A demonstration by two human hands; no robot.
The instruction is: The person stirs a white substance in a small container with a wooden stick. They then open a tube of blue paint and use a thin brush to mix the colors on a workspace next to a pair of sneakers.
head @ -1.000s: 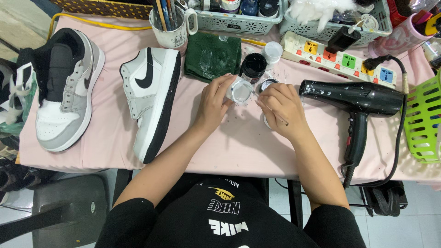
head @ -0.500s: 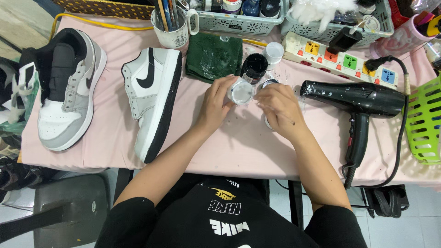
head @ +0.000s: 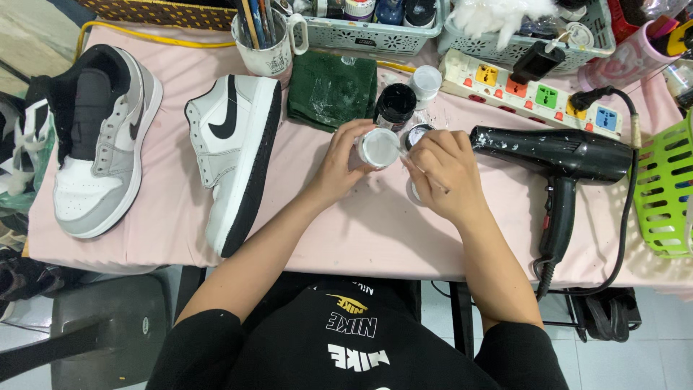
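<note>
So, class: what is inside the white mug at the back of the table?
The white mug holds several upright brushes or pencils. Only their shafts show above the rim; their lower ends and anything else inside are hidden by the mug's wall.

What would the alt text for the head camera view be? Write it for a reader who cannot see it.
A person's left hand holds a small jar of white paint while the right hand holds a thin brush beside it, over a pink-covered table. Two grey, white and black sneakers lie left; a black hair dryer lies right.

white jar point(head: 377, 148) tilted more, right hand point(head: 444, 173) lower
</note>
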